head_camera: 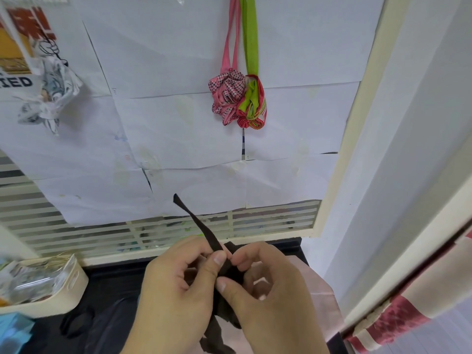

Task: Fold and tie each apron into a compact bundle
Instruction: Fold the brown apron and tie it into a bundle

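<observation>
Tying appears to be the step in hand: both hands are working a dark brown fabric apron bundle (227,297) held just above the black desk (109,282), so the folding is likely done and the knot is being made. The left hand (176,290) is curling round the bundle and pinching a narrow dark strap (201,226) between thumb and forefinger, the strap's free end standing up and away from the hands toward the wall. The right hand (270,287) is gripping the bundle from the other side, thumb pressing on the dark cloth just below the left thumb. The next move probably calls for drawing the strap round or through and pulling it snug without letting the folds spring loose.

Above and beyond the hands, white paper sheets (178,123) are covering a slatted window. Two finished bundles are hanging there by their straps, touching each other: a pink checked fabric bundle (226,98) and a green and red fabric bundle (252,108). Far up to the left, a white printed cloth bundle (51,93) is hanging. Left of the hands, a cream plastic tray (66,290) of clutter is sitting on the desk, well apart. A pale pink sheet (324,297) is lying under the right hand. Nothing is crowding the hands.
</observation>
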Available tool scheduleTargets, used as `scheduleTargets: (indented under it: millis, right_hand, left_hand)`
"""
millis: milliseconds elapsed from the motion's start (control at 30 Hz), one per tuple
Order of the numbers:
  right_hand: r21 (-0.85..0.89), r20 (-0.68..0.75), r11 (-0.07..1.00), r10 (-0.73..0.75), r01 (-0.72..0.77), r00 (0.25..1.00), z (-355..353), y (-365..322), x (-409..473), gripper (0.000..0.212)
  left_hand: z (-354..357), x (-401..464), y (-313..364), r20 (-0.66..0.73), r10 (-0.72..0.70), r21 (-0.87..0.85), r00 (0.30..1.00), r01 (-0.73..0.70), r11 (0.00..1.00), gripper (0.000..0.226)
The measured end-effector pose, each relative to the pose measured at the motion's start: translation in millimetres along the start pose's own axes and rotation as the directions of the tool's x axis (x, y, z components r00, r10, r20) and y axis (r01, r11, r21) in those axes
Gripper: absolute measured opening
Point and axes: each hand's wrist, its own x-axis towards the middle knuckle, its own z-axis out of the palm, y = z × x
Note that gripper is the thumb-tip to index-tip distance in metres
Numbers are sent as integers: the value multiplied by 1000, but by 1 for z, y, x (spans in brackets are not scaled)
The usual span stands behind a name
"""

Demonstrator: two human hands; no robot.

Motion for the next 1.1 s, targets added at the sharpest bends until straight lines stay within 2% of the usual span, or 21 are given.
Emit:
scheduleTargets:
  millis: [100,300,433,533,633,700,800,900,1100]
  right_hand:
    - [-150,-48,983,-111,102,993,1,-2,-1,31]
    - [-190,-104,957,-243,221,964,7,10,-1,31]
    - [-257,-130,928,-308,269,942,8,8,-2,21]
    - [-281,-146,927,-296,247,944,11,4,-3,19]
    - [-286,-182,936,-264,206,947,11,2,-3,26]
    - [-276,-172,946,-224,171,959,12,-1,-3,28]
    - [-288,-162,948,-190,138,968,13,-5,-4,23]
    - [-340,-124,925,-222,169,967,12,-5,-3,12]
    - [-107,-43,980,-174,168,984,1,-7,2,25]
  left_hand:
    - [0,-1,1,-10,42,16,999,-42,999,22]
    - [-1,-3,5,-38,74,49,997,-73,996,12]
    - [0,-5,9,-55,42,19,998,-41,999,13]
    - [2,-8,11,-28,67,72,997,-65,995,12]
    - [3,-9,13,-13,106,70,994,-105,992,29]
    - [4,-9,14,-22,126,65,992,-125,990,33]
    - [6,-8,13,-46,119,33,992,-117,993,25]
    - [5,-8,15,-58,107,58,993,-104,993,37]
    - [4,-4,22,-145,170,139,975,-151,979,33]
